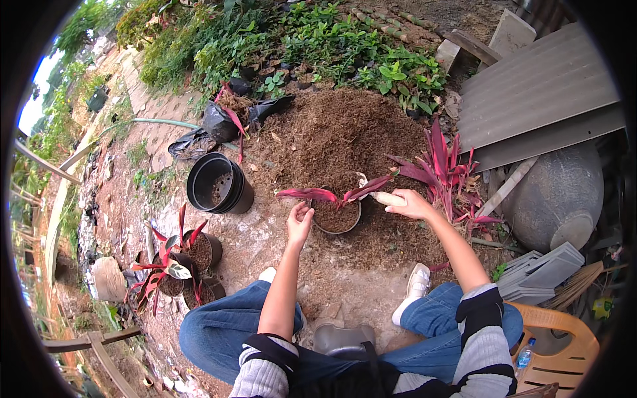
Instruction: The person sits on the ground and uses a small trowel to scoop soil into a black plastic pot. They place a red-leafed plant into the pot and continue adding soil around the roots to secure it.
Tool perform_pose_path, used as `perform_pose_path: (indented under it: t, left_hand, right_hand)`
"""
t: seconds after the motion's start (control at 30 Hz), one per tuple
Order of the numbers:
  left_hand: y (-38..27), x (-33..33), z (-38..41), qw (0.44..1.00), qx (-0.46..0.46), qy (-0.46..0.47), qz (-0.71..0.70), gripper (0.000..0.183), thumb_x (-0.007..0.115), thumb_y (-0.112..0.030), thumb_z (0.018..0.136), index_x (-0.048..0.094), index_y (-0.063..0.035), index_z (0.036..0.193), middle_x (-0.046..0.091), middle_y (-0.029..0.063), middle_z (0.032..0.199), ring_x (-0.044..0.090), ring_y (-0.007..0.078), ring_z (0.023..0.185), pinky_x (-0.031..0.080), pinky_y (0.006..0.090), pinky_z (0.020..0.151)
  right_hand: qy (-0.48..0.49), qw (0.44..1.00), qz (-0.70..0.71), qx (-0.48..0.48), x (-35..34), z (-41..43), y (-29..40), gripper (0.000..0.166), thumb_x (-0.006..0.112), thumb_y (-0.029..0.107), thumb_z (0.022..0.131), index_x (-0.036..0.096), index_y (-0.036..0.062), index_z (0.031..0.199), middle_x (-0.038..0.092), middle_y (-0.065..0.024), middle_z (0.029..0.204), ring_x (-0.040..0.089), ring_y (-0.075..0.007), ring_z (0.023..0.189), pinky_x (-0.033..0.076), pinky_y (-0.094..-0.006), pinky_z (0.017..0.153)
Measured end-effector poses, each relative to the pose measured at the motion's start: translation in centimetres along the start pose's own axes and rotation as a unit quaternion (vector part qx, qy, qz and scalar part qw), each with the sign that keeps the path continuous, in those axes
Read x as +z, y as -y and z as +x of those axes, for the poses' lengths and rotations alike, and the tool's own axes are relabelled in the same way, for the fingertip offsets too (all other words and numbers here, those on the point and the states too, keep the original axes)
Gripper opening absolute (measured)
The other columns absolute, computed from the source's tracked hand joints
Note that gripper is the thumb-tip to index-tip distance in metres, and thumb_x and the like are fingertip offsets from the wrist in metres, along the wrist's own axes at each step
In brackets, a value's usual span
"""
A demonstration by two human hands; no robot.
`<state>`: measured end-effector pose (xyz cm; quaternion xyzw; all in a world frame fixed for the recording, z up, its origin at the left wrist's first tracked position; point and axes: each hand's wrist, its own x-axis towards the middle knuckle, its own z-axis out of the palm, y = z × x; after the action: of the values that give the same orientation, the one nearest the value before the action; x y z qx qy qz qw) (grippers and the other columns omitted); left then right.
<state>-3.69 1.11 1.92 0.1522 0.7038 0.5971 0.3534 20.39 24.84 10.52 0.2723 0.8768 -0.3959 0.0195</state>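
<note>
A round plant pot [336, 230] filled with brown potting mix stands before me, with a pink-leaved plant [313, 194] upright in its middle. At the pot's left rim is my left hand [300, 222], fingers loosely curled with no object seen in them. My right hand [411, 203] grips the pale handle of a hand trowel [389, 199]. The trowel's blade reaches past the pot's upper right side, partly hidden by a leaf. Beyond the pot rises a heap of brown potting mix [343, 134].
Stacked black pots [244, 194] stand to the left, above several potted red-leaved plants [199, 251]. Uprooted pink-leaved plants [443, 174] lie right of the heap. Farther right are corrugated sheets [537, 94], a large clay jar [555, 199] and an orange plastic chair [562, 343].
</note>
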Motion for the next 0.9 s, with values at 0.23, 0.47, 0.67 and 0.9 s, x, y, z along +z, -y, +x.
perform_pose_path:
  t: [0.23,0.47,0.67,0.9]
  left_hand:
    - [-4.2,0.3,-0.5,0.989,0.067,-0.072,-0.110,0.060,0.072,-0.020,0.076,0.041,-0.0006,0.123,0.051,0.0095,0.116,0.057,0.0116,0.083,0.046,0.0239,0.066]
    - [-5.7,0.3,-0.8,0.983,0.059,-0.092,-0.147,0.046,0.068,-0.016,0.079,0.046,-0.0030,0.117,0.057,0.0061,0.105,0.058,0.0117,0.086,0.048,0.0241,0.067]
    - [-5.2,0.0,-0.8,0.983,0.058,-0.084,-0.154,0.043,0.065,-0.019,0.081,0.048,-0.0030,0.117,0.055,0.0058,0.105,0.056,0.0124,0.089,0.051,0.0255,0.068]
    - [-5.1,0.0,-0.8,0.980,0.069,-0.086,-0.168,0.041,0.065,-0.015,0.081,0.047,-0.0025,0.115,0.056,0.0064,0.102,0.057,0.0116,0.086,0.051,0.0245,0.066]
  right_hand:
    - [0.029,0.983,-0.177,-0.035,-3.0,1.2,3.1,0.046,0.068,0.045,0.068,0.058,0.0099,0.095,0.063,-0.0160,0.084,0.060,-0.0344,0.081,0.046,-0.0424,0.070]
    - [0.011,0.949,-0.302,-0.088,-3.1,1.0,4.6,0.041,0.066,0.044,0.070,0.055,0.0110,0.092,0.062,-0.0144,0.077,0.060,-0.0345,0.076,0.046,-0.0446,0.065]
    - [-0.031,0.932,-0.344,-0.111,-2.6,0.2,5.6,0.038,0.066,0.042,0.071,0.054,0.0109,0.089,0.062,-0.0122,0.075,0.060,-0.0325,0.073,0.046,-0.0430,0.062]
    - [-0.027,0.937,-0.331,-0.104,-3.0,-0.5,5.3,0.039,0.066,0.041,0.071,0.054,0.0112,0.093,0.062,-0.0115,0.078,0.061,-0.0315,0.072,0.047,-0.0428,0.061]
